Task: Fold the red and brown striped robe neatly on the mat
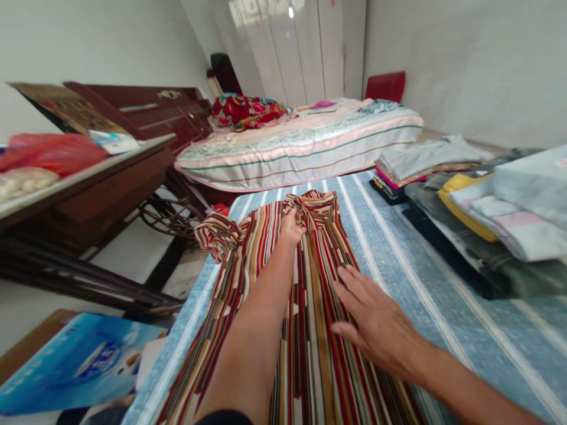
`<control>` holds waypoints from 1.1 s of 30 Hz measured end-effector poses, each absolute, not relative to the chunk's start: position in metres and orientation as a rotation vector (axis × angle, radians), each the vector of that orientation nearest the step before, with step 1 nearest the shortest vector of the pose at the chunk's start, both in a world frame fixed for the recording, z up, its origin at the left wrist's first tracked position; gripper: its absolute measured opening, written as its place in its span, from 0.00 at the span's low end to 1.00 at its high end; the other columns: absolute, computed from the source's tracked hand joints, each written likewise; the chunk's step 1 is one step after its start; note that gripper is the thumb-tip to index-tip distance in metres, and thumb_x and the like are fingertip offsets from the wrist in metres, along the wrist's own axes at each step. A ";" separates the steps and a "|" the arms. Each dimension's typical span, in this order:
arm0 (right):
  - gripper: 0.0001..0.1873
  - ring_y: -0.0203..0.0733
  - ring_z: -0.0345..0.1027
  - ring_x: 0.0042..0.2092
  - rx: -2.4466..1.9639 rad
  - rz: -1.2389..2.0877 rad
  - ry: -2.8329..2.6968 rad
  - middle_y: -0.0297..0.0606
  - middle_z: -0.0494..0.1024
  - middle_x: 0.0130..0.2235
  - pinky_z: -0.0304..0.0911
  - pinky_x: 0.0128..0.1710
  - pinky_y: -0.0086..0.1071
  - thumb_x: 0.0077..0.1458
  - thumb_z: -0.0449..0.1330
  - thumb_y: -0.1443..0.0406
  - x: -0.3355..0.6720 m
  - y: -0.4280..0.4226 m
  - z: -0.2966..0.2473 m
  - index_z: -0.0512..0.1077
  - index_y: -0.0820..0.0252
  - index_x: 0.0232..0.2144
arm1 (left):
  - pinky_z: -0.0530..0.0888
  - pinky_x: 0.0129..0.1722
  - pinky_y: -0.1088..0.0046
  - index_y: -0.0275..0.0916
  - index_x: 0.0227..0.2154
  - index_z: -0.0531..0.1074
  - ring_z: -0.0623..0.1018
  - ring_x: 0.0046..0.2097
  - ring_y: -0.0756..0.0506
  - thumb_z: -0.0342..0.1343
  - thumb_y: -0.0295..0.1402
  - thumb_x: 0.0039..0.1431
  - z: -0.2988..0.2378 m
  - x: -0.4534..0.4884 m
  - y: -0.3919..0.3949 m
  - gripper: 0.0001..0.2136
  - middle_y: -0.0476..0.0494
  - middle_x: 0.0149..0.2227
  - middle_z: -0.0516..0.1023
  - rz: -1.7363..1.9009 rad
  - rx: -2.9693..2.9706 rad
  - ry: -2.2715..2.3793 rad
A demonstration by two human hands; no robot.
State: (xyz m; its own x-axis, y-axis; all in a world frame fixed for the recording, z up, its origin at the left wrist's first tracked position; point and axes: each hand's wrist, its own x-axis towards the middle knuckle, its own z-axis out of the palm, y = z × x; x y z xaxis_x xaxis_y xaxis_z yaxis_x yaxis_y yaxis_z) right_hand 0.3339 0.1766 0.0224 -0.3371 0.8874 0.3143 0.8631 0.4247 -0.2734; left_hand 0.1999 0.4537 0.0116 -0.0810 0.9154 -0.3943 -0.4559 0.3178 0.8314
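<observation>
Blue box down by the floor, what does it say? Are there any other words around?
Nothing can be read clearly.
Blue box: a logo, too blurred to read.
Framed board at the left: markings too blurred.
Packet beside it: print too small.

White walls (465,59) enclose the room. A glossy white wardrobe (301,47) occupies the far end and reflects a ceiling light (291,10). A low mattress (301,147) with pale striped bedding lies before it. At left: a dark wooden table (88,189), a dark wooden cabinet (150,109) behind it, and pale floor (128,254) below.
</observation>
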 end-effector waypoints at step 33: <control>0.43 0.61 0.41 0.64 -1.602 0.297 -2.122 0.55 0.51 0.63 0.44 0.61 0.55 0.54 0.47 0.42 0.316 0.284 -0.064 0.60 0.68 0.59 | 0.60 0.55 0.58 0.39 0.30 0.71 0.69 0.54 0.33 0.57 0.31 0.48 0.071 0.227 0.473 0.05 0.32 0.45 0.75 0.692 2.145 1.764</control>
